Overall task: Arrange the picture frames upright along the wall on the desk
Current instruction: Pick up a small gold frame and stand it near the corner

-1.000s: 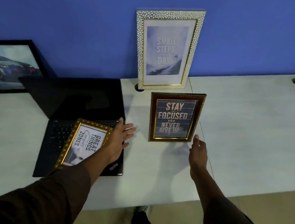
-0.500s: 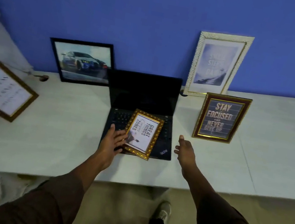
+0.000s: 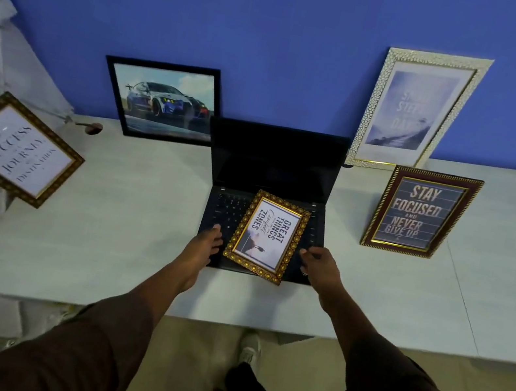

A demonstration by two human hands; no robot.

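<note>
A small gold-framed picture reading "Great things" (image 3: 267,235) lies flat and askew on the laptop keyboard. My left hand (image 3: 203,246) rests just left of it and my right hand (image 3: 320,265) just right of it, both with fingers apart, neither gripping it. A brown frame reading "Stay focused" (image 3: 420,213) stands upright away from the wall. Behind it a white pebbled frame (image 3: 418,111) leans on the blue wall. A black-framed car picture (image 3: 163,100) leans on the wall at the left. A gold "Success" frame (image 3: 15,148) lies tilted at the far left.
An open black laptop (image 3: 273,167) sits mid-desk against the wall. The white desk (image 3: 105,230) has its front edge near my legs. A cable port (image 3: 91,127) marks the desk's back left. White furniture stands at the far left under the "Success" frame.
My view swung left, away from the "Stay focused" frame. My right hand crossed from that frame to the right side of the small gold frame; my left hand stayed by its left edge.
</note>
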